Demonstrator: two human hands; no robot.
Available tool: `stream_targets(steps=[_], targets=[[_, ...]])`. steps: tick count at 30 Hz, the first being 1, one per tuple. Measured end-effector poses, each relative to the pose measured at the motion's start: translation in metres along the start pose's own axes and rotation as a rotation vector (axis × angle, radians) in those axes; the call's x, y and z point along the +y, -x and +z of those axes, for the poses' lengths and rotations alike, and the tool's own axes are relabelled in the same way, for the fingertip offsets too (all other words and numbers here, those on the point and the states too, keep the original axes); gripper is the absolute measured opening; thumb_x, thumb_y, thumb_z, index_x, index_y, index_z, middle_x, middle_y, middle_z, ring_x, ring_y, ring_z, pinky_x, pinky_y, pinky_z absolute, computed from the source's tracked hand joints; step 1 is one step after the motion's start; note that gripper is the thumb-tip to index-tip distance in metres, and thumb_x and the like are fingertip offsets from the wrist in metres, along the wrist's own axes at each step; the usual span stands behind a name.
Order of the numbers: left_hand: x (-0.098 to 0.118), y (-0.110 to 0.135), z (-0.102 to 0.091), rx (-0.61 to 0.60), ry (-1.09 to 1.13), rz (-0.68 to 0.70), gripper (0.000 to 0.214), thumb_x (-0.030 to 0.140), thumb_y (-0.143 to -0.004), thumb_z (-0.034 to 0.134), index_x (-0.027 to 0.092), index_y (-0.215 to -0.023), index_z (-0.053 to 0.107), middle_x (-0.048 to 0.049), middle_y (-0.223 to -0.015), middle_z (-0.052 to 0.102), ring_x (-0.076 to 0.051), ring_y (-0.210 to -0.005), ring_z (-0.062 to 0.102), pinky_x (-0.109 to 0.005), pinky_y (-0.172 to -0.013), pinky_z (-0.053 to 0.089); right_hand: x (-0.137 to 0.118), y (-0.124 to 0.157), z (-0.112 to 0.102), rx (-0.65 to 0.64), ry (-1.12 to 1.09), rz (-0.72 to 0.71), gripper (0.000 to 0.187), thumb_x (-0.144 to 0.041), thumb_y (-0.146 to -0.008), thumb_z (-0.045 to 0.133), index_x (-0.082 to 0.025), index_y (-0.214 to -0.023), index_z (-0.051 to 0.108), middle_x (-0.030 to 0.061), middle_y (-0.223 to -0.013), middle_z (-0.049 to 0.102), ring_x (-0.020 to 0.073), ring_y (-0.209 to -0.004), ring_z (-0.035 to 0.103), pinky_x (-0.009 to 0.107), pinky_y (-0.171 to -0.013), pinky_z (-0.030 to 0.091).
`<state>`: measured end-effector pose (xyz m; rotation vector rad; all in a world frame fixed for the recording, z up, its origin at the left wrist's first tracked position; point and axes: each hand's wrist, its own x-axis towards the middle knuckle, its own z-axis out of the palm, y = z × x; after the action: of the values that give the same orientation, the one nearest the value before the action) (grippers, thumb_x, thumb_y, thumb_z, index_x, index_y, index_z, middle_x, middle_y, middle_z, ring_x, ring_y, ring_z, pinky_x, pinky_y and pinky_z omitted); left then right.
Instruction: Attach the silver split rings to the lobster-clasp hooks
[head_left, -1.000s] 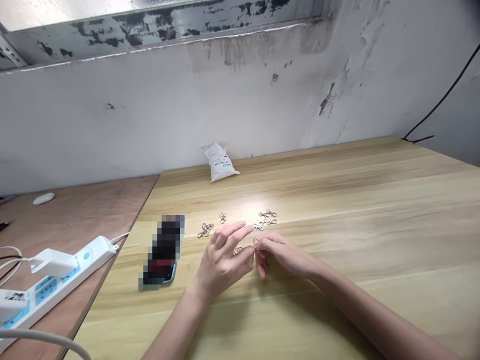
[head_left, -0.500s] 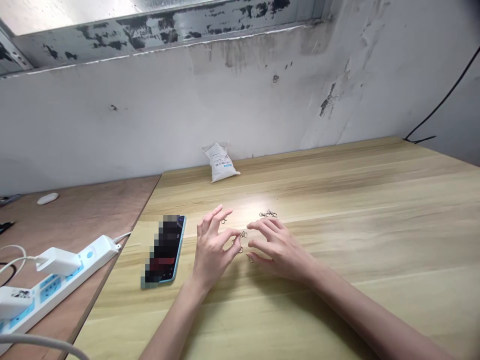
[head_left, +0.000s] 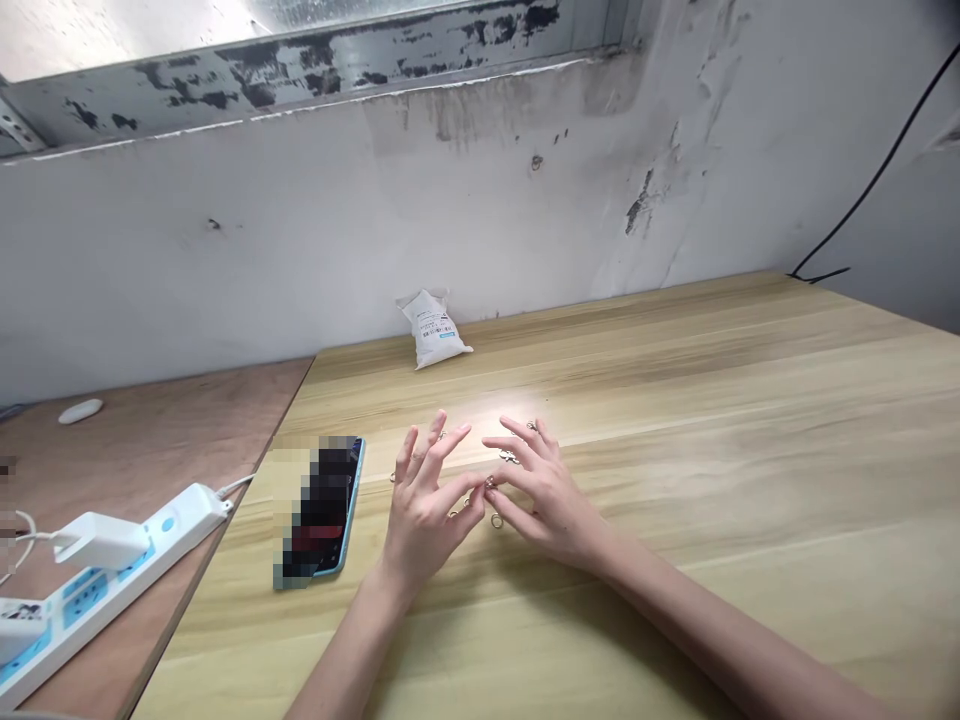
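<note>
Near the middle of the pale wooden tabletop (head_left: 675, 440), both hands low over a scatter of small metal rings (head_left: 496, 521), the left hand (head_left: 427, 510) and right hand (head_left: 547, 495) facing each other with fingertips almost meeting. Left grip open, fingers fanned and curved; right grip open too, fingers spread above the pieces. Nothing plainly pinched in either hand, though one ring (head_left: 489, 482) sits right at the fingertips, too small to tell whether touched. More metal pieces (head_left: 510, 457) half hidden under the right hand, and another piece (head_left: 392, 477) just past the left fingers. For parts this small, best a slow pinch between thumb and fingertip, hands low and wrists steady, one ring at a time, so that nothing skids away. Against a second ago: fingers spread wider, no longer bunched at the centre, and the clusters of clasps once showing on both sides now mostly covered by the hands. Beside the left hand, a blurred phone (head_left: 322, 510); toward the far edge, a white packet (head_left: 433, 330) against the wall.
</note>
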<state>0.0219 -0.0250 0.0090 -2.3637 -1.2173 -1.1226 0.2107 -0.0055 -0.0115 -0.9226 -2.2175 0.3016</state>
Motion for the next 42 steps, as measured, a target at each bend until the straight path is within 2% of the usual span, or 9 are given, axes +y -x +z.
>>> stream_targets(steps=[4, 10, 17, 24, 28, 31, 35, 38, 42], targets=[[-0.002, 0.0, 0.0, -0.032, -0.027, -0.019, 0.01, 0.016, -0.083, 0.066, 0.024, -0.079, 0.071, -0.0069, -0.134, 0.058, -0.03, -0.138, 0.042, -0.055, -0.116, 0.026, 0.006, 0.0, 0.002, 0.053, 0.069, -0.034, 0.015, -0.031, -0.094, 0.057, -0.027, -0.087, 0.07, 0.0059, -0.123, 0.063, 0.0297, -0.137, 0.039, 0.065, -0.114, 0.018], [-0.005, 0.001, 0.001, -0.156, -0.035, -0.17, 0.011, 0.017, -0.082, 0.062, 0.023, -0.077, 0.068, -0.0055, -0.136, 0.057, -0.03, -0.139, 0.038, -0.059, -0.118, 0.021, 0.01, -0.005, -0.001, 0.207, 0.372, -0.158, 0.01, -0.021, -0.091, 0.062, -0.024, -0.086, 0.069, 0.0069, -0.125, 0.064, 0.0284, -0.133, 0.045, 0.063, -0.116, 0.015], [-0.016, 0.007, 0.002, -0.457, 0.008, -0.203, 0.008, 0.021, -0.082, 0.062, 0.024, -0.08, 0.069, -0.0049, -0.139, 0.054, -0.031, -0.14, 0.036, -0.06, -0.117, 0.023, -0.003, 0.0, -0.001, 0.209, 0.37, -0.506, 0.018, -0.015, -0.092, 0.057, -0.024, -0.104, 0.067, 0.0037, -0.119, 0.068, 0.02, -0.124, 0.052, 0.051, -0.117, 0.026], [-0.033, 0.002, -0.015, -0.567, -0.026, -0.116, 0.01, 0.02, -0.081, 0.061, 0.024, -0.074, 0.068, -0.0033, -0.13, 0.061, -0.029, -0.136, 0.041, -0.063, -0.118, 0.016, 0.023, -0.003, 0.004, 0.125, 0.3, -0.305, 0.018, -0.013, -0.089, 0.059, -0.026, -0.093, 0.071, 0.0071, -0.109, 0.065, 0.0213, -0.111, 0.056, 0.05, -0.109, 0.033], [-0.045, 0.003, -0.023, -0.567, 0.01, -0.116, 0.012, 0.021, -0.081, 0.059, 0.024, -0.072, 0.066, -0.0024, -0.124, 0.063, -0.028, -0.133, 0.044, -0.064, -0.117, 0.017, 0.036, -0.004, 0.0, -0.027, 0.298, -0.141, 0.018, -0.017, -0.091, 0.057, -0.026, -0.091, 0.072, 0.0074, -0.11, 0.063, 0.0213, -0.107, 0.055, 0.048, -0.104, 0.037], [-0.054, 0.008, -0.018, -0.513, -0.04, -0.198, 0.01, 0.022, -0.084, 0.056, 0.024, -0.087, 0.065, -0.0047, -0.123, 0.063, -0.027, -0.128, 0.049, -0.062, -0.116, 0.02, 0.034, -0.004, -0.003, -0.08, 0.305, -0.092, 0.022, -0.01, -0.087, 0.056, -0.024, -0.09, 0.072, 0.0084, -0.114, 0.062, 0.023, -0.112, 0.053, 0.049, -0.106, 0.035], [-0.06, 0.013, 0.002, -0.452, -0.157, -0.28, 0.031, 0.024, -0.09, 0.053, 0.024, -0.12, 0.059, -0.0098, -0.126, 0.061, -0.028, -0.124, 0.052, -0.057, -0.111, 0.03, 0.031, -0.004, -0.005, -0.05, 0.281, -0.062, 0.021, -0.01, -0.087, 0.055, -0.022, -0.09, 0.072, 0.0093, -0.113, 0.062, 0.0234, -0.111, 0.053, 0.048, -0.105, 0.036], [-0.059, 0.012, 0.013, -0.405, -0.196, -0.271, 0.023, 0.025, -0.092, 0.052, 0.023, -0.112, 0.064, -0.0096, -0.12, 0.064, -0.029, -0.12, 0.053, -0.054, -0.109, 0.033, 0.031, -0.003, -0.004, -0.048, 0.258, -0.055, 0.018, -0.014, -0.089, 0.056, -0.022, -0.09, 0.072, 0.0098, -0.113, 0.061, 0.0233, -0.11, 0.053, 0.047, -0.104, 0.037], [-0.054, 0.01, 0.011, -0.401, -0.148, -0.28, 0.015, 0.024, -0.09, 0.054, 0.023, -0.098, 0.067, -0.0074, -0.11, 0.067, -0.028, -0.115, 0.055, -0.049, -0.102, 0.038, 0.028, -0.003, -0.002, -0.047, 0.233, -0.074, 0.016, -0.014, -0.089, 0.057, -0.021, -0.089, 0.071, 0.0092, -0.112, 0.062, 0.0227, -0.112, 0.052, 0.045, -0.104, 0.037]])
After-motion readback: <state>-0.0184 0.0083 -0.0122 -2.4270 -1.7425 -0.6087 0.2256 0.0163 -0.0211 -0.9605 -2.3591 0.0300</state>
